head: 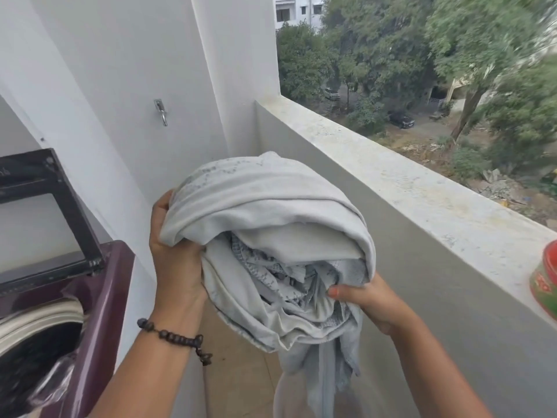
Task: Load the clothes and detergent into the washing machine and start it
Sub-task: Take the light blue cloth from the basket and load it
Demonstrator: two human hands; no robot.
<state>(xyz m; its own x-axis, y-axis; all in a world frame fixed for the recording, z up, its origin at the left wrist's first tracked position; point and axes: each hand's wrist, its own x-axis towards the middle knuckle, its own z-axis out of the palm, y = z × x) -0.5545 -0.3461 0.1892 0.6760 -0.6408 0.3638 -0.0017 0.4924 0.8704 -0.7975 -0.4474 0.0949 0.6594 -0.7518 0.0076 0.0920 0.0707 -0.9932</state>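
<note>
The fingers of both hands are hiding in or behind the cloth, so only the left thumb and the right thumb tip are showing clearly. The bundle of clothes (271,245) is also covering the floor beneath it, and its lower tail is running off the bottom edge of the view. The washing machine (99,297) is being cut off at the left edge; only its right corner, part of the drum opening and the raised lid (60,212) are showing. What is lying inside the dark drum is too dim to make out, though something crinkled and shiny is sitting at the rim. A red and green container (547,279) on the ledge (422,188) is being cropped by the right edge, and its contents cannot be told.

The left hand (174,254) is closing its grip on the left side of the bundle, thumb pressing over the top fold. The right hand (367,300) is closing its grip on the lower right of the bundle, pinching gathered folds. The bundle is hanging in the air between the hands, to the right of the machine and clear of it.

The cloth is looking soft, pale grey, rolled into a rounded lump, with a dark printed pattern on its inner folds. A beaded bracelet (174,337) is circling the left wrist. The machine's body is glossy maroon, and the ledge is rough, speckled concrete.
</note>
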